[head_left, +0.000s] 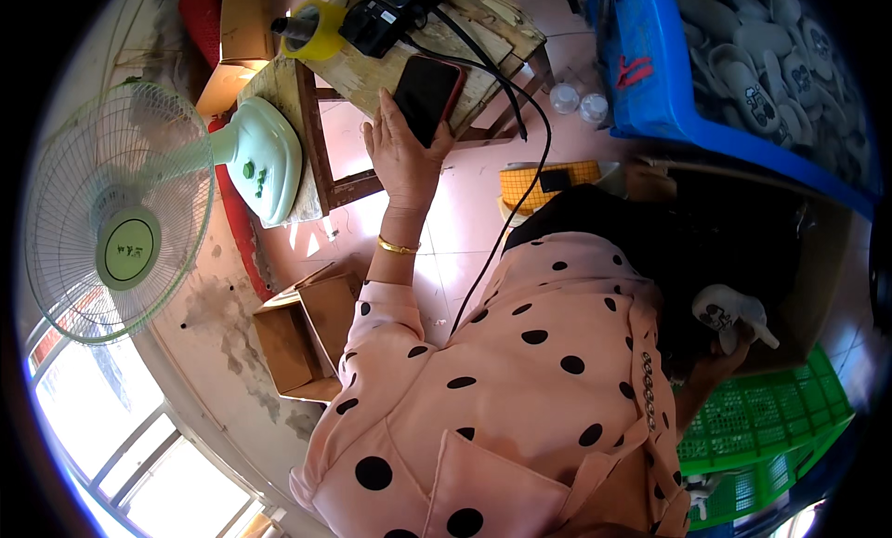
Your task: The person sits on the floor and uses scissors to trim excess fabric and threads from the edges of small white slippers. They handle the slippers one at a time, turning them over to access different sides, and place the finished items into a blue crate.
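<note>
My left hand [406,157], with a gold bangle at the wrist, grips the lower end of a dark-screened smartphone [429,94] with a red edge. Its thumb is on one side of the phone and the fingers are on the other, over a worn wooden bench [358,78]. Low on the right, my right hand [730,350] is closed around a light grey moulded piece [728,310] with a dark printed pattern and narrow projections. Its exact kind I cannot tell. Many similar grey pieces [757,92] fill a blue crate [641,101] at the upper right.
A pale green fan [130,245] stands left of the bench. On the bench are a yellow tape roll [321,32] and a black device [372,25]; a black cable [546,134] hangs down. An open cardboard box [302,338] and a green basket [762,413] flank me.
</note>
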Tool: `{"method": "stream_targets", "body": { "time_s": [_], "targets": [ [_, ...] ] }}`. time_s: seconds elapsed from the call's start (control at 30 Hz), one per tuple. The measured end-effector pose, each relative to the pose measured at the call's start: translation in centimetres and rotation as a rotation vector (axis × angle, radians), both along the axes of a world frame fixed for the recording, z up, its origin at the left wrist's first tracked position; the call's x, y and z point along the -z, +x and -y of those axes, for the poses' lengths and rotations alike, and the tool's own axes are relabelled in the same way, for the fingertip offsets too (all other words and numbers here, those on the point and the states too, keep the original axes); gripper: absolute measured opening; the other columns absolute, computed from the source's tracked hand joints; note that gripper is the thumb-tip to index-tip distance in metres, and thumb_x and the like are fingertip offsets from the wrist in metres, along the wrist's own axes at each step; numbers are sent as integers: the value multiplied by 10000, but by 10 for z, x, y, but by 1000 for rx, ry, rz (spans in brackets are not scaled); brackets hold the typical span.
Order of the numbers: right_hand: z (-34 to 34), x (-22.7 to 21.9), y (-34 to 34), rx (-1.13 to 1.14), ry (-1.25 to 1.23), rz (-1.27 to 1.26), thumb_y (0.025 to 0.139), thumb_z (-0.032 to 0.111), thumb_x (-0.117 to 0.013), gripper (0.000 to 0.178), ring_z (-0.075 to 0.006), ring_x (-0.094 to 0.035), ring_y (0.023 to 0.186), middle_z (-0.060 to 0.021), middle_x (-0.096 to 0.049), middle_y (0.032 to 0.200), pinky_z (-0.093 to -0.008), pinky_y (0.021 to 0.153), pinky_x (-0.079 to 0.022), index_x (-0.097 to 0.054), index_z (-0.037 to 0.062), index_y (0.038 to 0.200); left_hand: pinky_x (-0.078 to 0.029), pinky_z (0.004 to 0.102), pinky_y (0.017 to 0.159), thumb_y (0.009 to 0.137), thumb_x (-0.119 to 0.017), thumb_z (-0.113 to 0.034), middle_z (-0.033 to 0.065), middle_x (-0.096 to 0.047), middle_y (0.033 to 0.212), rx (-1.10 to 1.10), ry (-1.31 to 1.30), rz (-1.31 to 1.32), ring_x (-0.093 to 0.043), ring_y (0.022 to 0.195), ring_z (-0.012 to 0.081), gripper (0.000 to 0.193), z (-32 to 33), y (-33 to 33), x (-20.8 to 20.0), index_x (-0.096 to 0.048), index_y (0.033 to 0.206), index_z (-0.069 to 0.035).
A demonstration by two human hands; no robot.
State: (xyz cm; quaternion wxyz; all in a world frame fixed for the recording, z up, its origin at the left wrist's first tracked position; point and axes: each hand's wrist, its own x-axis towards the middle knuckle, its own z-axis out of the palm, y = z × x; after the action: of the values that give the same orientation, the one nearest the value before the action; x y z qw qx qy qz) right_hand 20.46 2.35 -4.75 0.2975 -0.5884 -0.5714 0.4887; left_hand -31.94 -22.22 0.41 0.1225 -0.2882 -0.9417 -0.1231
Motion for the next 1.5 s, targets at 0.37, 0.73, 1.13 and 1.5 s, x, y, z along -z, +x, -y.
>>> {"method": "stream_targets", "body": {
  "time_s": [0.37,0.73,1.13,1.5],
  "targets": [
    [-4,4,-8,252,-70,-81,986,370,-394,450,-56,-423,660,-5,-600,1013,-245,519,-283,-550,58,1270,-97,548,1155,768,-734,-494,259,-371,1448,-63,21,-47,-263,1408,384,1030,-9,14,-11,-213,1473,46],
    [-1,-10,-17,186,-119,-147,965,313,-450,360,-39,-378,618,15,-562,878,-204,538,-274,-574,100,1228,-317,476,1027,746,-752,-250,61,-622,1194,708,369,284,-503,1153,269,484,-82,109,-38,-625,1184,-87],
    [-24,-79,-47,370,-146,39,827,160,-595,240,-113,-509,611,-8,-540,752,-277,519,-435,-603,22,1024,-540,325,665,711,-723,23,105,-684,919,1317,520,871,-657,790,267,300,-163,172,-42,-687,1004,-37],
    [-12,-145,-95,8,291,490,789,78,-586,159,-153,-510,654,-143,-517,711,-310,631,-459,-519,-6,906,-463,383,928,761,-651,-112,109,-635,1040,1835,19,332,-570,1026,289,343,-231,250,-50,-584,1088,-37]
  ]
}}
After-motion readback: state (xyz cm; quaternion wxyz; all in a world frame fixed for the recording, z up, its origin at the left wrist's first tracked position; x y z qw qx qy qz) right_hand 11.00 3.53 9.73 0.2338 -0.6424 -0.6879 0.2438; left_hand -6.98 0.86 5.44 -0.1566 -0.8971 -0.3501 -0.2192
